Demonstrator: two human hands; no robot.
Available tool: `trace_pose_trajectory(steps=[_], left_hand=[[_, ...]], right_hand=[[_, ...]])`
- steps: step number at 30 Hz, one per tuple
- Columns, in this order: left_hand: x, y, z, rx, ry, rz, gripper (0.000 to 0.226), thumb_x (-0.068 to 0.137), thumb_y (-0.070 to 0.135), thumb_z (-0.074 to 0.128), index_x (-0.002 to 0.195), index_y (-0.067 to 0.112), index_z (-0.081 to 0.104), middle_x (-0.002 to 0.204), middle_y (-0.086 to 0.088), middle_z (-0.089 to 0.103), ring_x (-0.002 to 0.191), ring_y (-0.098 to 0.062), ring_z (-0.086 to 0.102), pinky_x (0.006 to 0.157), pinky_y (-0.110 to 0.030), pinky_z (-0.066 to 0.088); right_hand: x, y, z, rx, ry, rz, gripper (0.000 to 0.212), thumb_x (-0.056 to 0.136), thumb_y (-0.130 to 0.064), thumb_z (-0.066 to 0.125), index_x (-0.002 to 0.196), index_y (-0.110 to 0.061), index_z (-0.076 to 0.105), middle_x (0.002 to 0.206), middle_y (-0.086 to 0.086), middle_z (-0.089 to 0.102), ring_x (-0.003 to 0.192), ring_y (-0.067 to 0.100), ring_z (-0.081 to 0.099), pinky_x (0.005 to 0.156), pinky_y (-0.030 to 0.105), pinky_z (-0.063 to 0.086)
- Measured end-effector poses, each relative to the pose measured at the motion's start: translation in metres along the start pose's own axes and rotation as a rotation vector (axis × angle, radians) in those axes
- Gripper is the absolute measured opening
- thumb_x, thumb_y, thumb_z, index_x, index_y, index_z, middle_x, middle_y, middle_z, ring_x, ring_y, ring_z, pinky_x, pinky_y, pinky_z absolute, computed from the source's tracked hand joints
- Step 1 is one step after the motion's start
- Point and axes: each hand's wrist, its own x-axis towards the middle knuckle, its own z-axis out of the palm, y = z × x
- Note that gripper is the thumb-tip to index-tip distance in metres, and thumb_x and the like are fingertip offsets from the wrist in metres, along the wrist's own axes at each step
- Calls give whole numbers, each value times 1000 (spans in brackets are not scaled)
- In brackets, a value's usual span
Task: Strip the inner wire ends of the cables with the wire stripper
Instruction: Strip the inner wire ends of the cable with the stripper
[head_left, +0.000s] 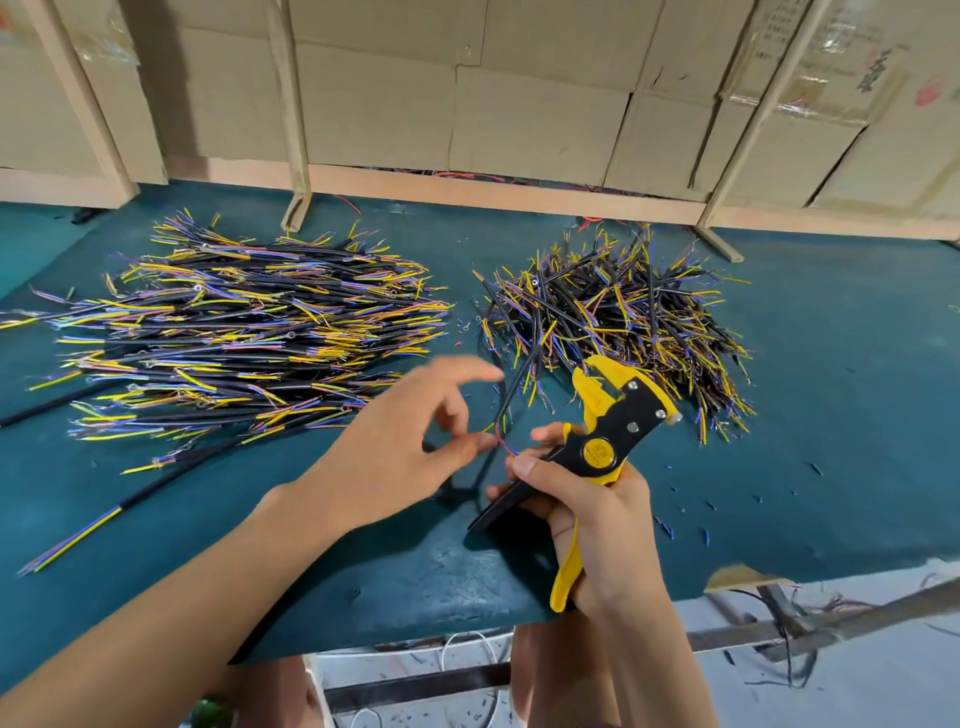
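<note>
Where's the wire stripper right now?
The wire stripper is in the right hand, right of center, above the table's near edge, just in front of the right-hand cable pile.

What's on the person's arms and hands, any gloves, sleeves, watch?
Nothing worn that shows. The left hand and right hand are bare, with no gloves, rings or tape. Both forearms are bare to the frame edge, with no sleeve, watch or wristband in view. Fingernails are short and unpainted.
</note>
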Motion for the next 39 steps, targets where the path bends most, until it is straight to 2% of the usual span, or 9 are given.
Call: trace_pose_trajectory(steps=[3, 6, 8, 13, 18, 24, 31, 36, 39], left_hand=[[0, -1, 4, 185, 3, 243, 14, 95, 27, 67, 107, 28, 74, 94, 8, 52, 92, -21, 45, 86, -26, 35], [4, 0, 6, 104, -3, 263, 10, 90, 25, 73, 95, 18, 80, 108, 3, 62, 109, -27, 51, 95, -33, 41], [5, -1, 5, 87, -8, 297, 11, 86, 16, 75, 93, 11, 81, 99, 0, 71, 114, -29, 59, 94, -43, 47], [-1, 3, 5, -10, 55, 139, 7, 83, 15, 78, 88, 11, 78, 89, 2, 75, 92, -21, 68, 86, -49, 53], [0, 4, 4, -135, 9, -13, 9, 84, 25, 77, 85, 17, 75, 82, 16, 73, 78, -2, 67, 73, -19, 49], [-2, 5, 4, -345, -93, -135, 7, 83, 26, 76, 80, 27, 70, 78, 2, 74, 71, -15, 68, 69, -21, 51], [1, 8, 3, -529, -151, -211, 8, 78, 23, 77, 77, 19, 70, 75, -14, 72, 57, -16, 66, 62, -22, 51], [2, 13, 6, -608, -184, -229, 7, 79, 15, 75, 79, 11, 70, 72, -7, 72, 55, -13, 63, 60, -19, 50], [3, 15, 7, -626, -123, -222, 6, 80, 14, 74, 82, 10, 70, 69, 0, 71, 54, -14, 63, 59, -16, 48]], right_hand=[[1, 0, -1, -2, -19, 18, 21, 69, -1, 81, 87, -10, 75, 77, 14, 67, 68, 42, 70, 72, 47, 59], [0, 0, 0, -6, -18, 14, 22, 69, -1, 80, 87, -10, 75, 76, 14, 68, 70, 43, 69, 71, 47, 59], [0, -1, 1, 0, -14, 6, 21, 70, 0, 79, 87, -10, 76, 76, 13, 67, 69, 43, 69, 70, 47, 59], [-1, -2, 3, 41, 1, -10, 18, 72, 0, 79, 87, -10, 76, 84, 18, 70, 73, 41, 68, 70, 46, 61], [-4, -2, 2, 5, -15, -52, 23, 73, 1, 79, 90, -14, 78, 94, 20, 75, 79, 35, 72, 70, 45, 61], [-4, 1, 1, -46, 26, -68, 25, 69, -6, 85, 91, -17, 78, 89, 17, 75, 84, 32, 73, 80, 47, 57], [-4, 0, 0, -56, 8, -89, 33, 59, -21, 90, 90, -21, 79, 87, 12, 75, 86, 28, 74, 81, 39, 57], [-2, 0, 3, 4, 71, -52, 21, 66, -6, 82, 82, -19, 77, 83, 13, 70, 83, 34, 67, 88, 56, 56], [-1, -3, 5, 35, 73, -46, 20, 69, -2, 76, 80, -18, 77, 80, 12, 66, 76, 28, 65, 79, 54, 60]])
